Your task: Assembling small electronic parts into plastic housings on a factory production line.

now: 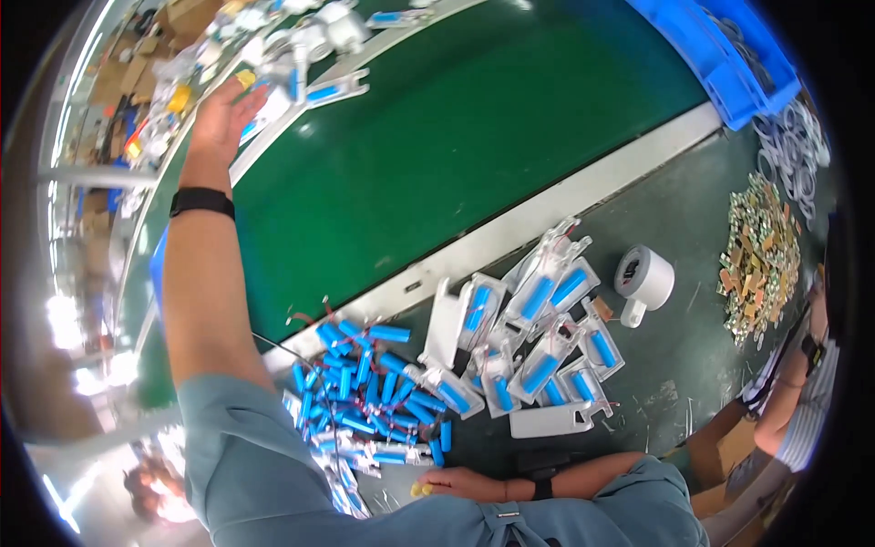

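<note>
My left hand (pixel 224 117) reaches across the green conveyor belt (pixel 383 173) to its far left side. Its fingers are stretched apart, with a yellow cover on a fingertip, beside a white plastic housing (pixel 274 106). Close to my body, my right hand (pixel 456 483) is closed, yellow covers on its fingertips; what it may hold is hidden. Beyond it lies a pile of blue cylindrical batteries (pixel 365 378) with thin red wires. To the right of these are heaped several open white housings (pixel 538 296) with blue batteries inside.
A white tape roll (pixel 647 275) stands right of the housings. Farther right are a heap of small circuit boards (pixel 758 255), coiled white cables (pixel 795 150) and a blue bin (pixel 738 82). Another person's arm (pixel 784 401) is at the right edge. A white rail (pixel 510 214) borders the belt.
</note>
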Action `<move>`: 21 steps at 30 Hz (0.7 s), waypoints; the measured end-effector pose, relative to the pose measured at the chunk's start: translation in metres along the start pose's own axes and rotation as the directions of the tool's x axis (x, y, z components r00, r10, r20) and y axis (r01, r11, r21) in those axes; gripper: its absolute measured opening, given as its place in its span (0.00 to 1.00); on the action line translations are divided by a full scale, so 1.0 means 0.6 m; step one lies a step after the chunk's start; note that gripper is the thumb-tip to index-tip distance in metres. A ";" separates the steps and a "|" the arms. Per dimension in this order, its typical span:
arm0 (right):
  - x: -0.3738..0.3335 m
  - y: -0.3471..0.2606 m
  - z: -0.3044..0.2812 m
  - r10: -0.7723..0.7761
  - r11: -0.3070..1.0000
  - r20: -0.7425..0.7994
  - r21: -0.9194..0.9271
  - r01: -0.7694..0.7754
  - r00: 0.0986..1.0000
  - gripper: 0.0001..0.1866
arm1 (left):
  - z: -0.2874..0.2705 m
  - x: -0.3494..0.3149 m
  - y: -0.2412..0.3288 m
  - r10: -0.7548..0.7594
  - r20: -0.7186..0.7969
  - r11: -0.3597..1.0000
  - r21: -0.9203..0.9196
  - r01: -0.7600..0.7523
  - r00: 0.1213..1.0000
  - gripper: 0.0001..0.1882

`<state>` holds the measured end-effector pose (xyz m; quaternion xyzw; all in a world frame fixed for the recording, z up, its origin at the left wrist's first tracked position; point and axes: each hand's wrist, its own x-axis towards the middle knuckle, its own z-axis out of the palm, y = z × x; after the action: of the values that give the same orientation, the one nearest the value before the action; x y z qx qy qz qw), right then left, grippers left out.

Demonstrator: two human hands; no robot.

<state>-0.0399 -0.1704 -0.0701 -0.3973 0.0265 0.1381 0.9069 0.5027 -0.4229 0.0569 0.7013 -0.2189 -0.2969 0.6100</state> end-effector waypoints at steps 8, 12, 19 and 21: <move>-0.002 -0.028 0.011 0.118 0.973 -0.031 -0.197 -0.121 0.993 0.14 | -0.342 -0.383 0.036 -0.214 -0.204 0.819 0.496 0.289 0.955 0.18; 0.002 -0.035 0.019 0.049 0.866 0.079 -0.499 -0.003 0.996 0.13 | -0.515 -0.541 -0.046 -0.310 -0.299 0.683 0.590 0.431 0.902 0.23; -0.002 -0.044 0.029 0.059 0.818 0.104 -0.575 0.012 0.993 0.12 | -0.464 -0.569 -0.180 0.139 -0.012 0.274 0.961 -0.027 0.990 0.36; -0.005 -0.040 0.024 -0.020 0.825 0.112 -0.560 0.080 0.993 0.12 | -0.389 -0.561 -0.152 0.105 -0.079 0.201 0.978 0.057 0.991 0.34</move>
<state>-0.0374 -0.1762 -0.0430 -0.6401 -0.0719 0.1359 0.7528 0.4120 -0.0139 0.0357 0.9426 -0.3286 -0.0364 0.0464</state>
